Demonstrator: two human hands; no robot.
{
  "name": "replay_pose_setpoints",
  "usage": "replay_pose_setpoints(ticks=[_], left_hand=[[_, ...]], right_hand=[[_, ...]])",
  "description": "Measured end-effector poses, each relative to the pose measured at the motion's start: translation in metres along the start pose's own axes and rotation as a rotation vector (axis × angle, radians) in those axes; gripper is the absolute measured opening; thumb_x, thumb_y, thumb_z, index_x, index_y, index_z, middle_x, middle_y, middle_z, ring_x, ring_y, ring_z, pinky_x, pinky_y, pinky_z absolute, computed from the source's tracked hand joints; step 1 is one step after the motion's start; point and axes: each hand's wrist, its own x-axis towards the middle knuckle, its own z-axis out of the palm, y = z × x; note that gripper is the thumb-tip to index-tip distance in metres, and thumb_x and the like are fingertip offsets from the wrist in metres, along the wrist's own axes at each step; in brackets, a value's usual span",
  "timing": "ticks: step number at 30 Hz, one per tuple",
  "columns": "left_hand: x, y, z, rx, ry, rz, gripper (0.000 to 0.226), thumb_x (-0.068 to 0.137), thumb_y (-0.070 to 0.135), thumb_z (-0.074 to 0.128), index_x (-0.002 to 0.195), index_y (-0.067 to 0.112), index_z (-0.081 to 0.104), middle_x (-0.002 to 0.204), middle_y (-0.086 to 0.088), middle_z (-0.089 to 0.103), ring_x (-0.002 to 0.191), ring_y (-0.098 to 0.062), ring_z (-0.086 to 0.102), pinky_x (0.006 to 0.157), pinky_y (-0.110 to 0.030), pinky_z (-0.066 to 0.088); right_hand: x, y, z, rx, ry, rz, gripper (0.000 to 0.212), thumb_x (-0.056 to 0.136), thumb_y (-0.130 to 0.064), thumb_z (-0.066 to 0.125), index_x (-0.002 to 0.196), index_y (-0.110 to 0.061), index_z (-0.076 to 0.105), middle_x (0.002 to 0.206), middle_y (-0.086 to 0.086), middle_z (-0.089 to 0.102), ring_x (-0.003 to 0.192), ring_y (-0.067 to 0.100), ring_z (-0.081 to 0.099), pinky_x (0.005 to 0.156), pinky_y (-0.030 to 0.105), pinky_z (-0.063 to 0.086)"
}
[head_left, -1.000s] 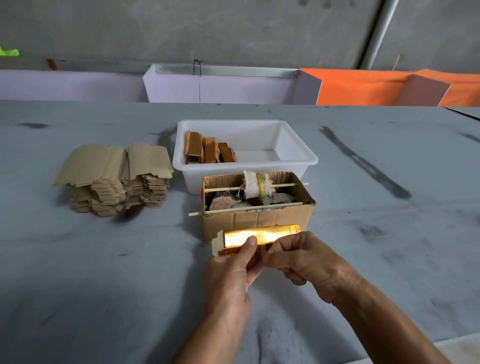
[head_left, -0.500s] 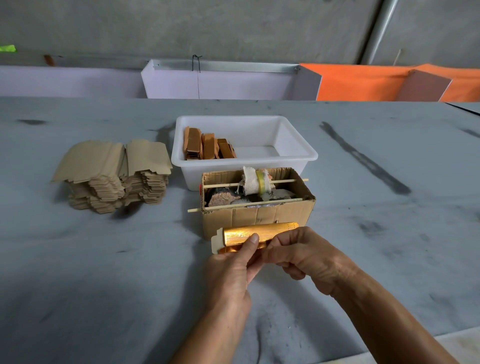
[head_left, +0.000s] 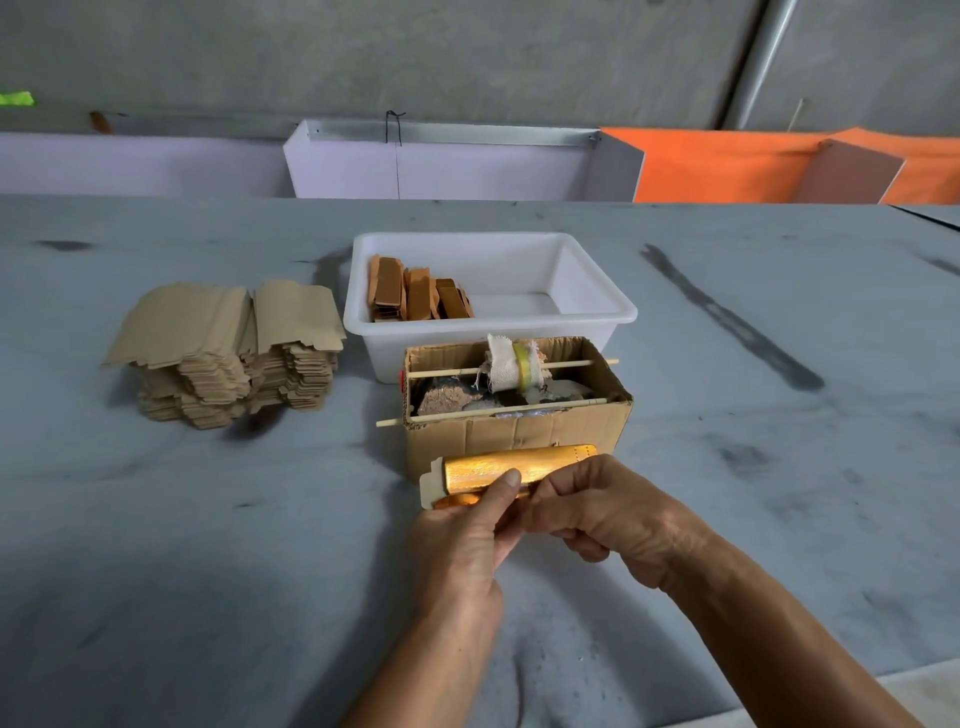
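Hardly shifted, left hand (head_left: 457, 551) and right hand (head_left: 613, 519) pinch the gold card (head_left: 519, 462), left thumb on top.

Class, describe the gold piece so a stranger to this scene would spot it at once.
Find the white tub mid-table, then the cardboard box before it. Nearer still, the left hand and right hand hold the long gold piece. It alone shines, unlike the dull brown blanks stacked at left.

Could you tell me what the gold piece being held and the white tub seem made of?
Gold piece: likely thin card faced with shiny foil, its plain pale flap showing at one end. White tub: apparently smooth moulded plastic, rounded rim.
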Motion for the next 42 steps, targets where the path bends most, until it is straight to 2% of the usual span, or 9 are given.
replay_pose_setpoints(ticks=[12,15,17,22,27,32,37,40,42], left_hand=[[-0.001,0.001,0.003,-0.012,0.042,0.002,0.01,0.073,-0.008,0.071,0.073,0.001,0.065,0.057,-0.006,0.069,0.051,-0.016,0.067,0.047,-0.029,0.056],[-0.002,0.0,0.005,0.002,0.061,0.037,0.008,0.075,-0.008,0.07,0.079,-0.004,0.064,0.063,-0.011,0.068,0.054,-0.02,0.067,0.052,-0.031,0.058],[-0.003,0.0,0.006,0.014,0.077,0.06,0.014,0.075,-0.007,0.07,0.088,-0.008,0.064,0.072,-0.016,0.067,0.059,-0.023,0.065,0.053,-0.03,0.059],[-0.007,0.004,0.01,0.006,0.118,0.121,0.02,0.073,-0.01,0.071,0.091,-0.008,0.062,0.069,-0.013,0.065,0.046,-0.014,0.064,0.043,-0.025,0.053],[-0.006,0.004,0.01,-0.015,0.11,0.127,0.017,0.073,-0.012,0.07,0.084,-0.002,0.061,0.056,-0.006,0.066,0.044,-0.013,0.063,0.04,-0.023,0.05],[-0.005,0.004,0.007,-0.032,0.086,0.088,0.025,0.075,-0.012,0.068,0.099,-0.013,0.061,0.075,-0.02,0.065,0.047,-0.018,0.065,0.044,-0.025,0.053],[-0.006,0.005,0.009,-0.018,0.096,0.11,0.025,0.077,-0.012,0.066,0.101,-0.015,0.059,0.081,-0.025,0.065,0.044,-0.018,0.063,0.046,-0.027,0.055],[-0.008,0.008,0.01,-0.006,0.096,0.108,0.019,0.078,-0.01,0.065,0.096,-0.005,0.062,0.081,-0.023,0.066,0.045,-0.019,0.065,0.046,-0.027,0.055],[-0.008,0.008,0.011,-0.008,0.095,0.09,0.016,0.077,-0.008,0.066,0.089,0.003,0.062,0.078,-0.017,0.066,0.047,-0.017,0.065,0.045,-0.025,0.055]], right_hand=[[0.003,-0.002,0.001,-0.065,0.003,0.033,0.01,0.074,-0.002,0.068,0.068,0.005,0.064,0.045,-0.001,0.039,0.043,0.01,0.025,0.043,0.021,0.019],[0.003,-0.003,0.002,-0.078,0.017,0.028,0.02,0.076,-0.004,0.069,0.079,0.015,0.063,0.05,0.003,0.041,0.041,0.009,0.026,0.04,0.019,0.02],[0.003,-0.003,0.003,-0.079,0.028,0.026,0.028,0.075,-0.006,0.07,0.084,0.018,0.061,0.051,0.005,0.04,0.041,0.009,0.025,0.04,0.02,0.019],[0.003,-0.002,0.003,-0.071,0.03,0.016,0.032,0.076,-0.007,0.07,0.089,0.02,0.06,0.043,-0.003,0.038,0.037,0.007,0.025,0.038,0.018,0.02],[0.003,-0.001,0.004,-0.068,0.04,0.014,0.029,0.074,-0.007,0.071,0.084,0.019,0.061,0.042,-0.004,0.039,0.037,0.007,0.025,0.038,0.018,0.02],[0.002,0.0,0.004,-0.035,0.04,-0.022,0.022,0.076,-0.006,0.071,0.082,0.014,0.065,0.044,-0.003,0.041,0.038,0.006,0.027,0.037,0.017,0.021],[0.002,0.007,0.007,0.042,0.102,-0.043,0.02,0.081,-0.001,0.066,0.081,0.017,0.06,0.044,-0.003,0.039,0.036,0.006,0.026,0.036,0.016,0.021],[0.002,0.013,0.011,0.072,0.154,-0.033,0.017,0.081,-0.003,0.067,0.066,0.005,0.065,0.043,-0.003,0.039,0.036,0.006,0.027,0.035,0.016,0.022],[0.002,0.018,0.013,0.068,0.195,-0.046,0.033,0.081,-0.004,0.068,0.049,-0.011,0.062,0.041,-0.006,0.041,0.035,0.004,0.029,0.036,0.015,0.025]])
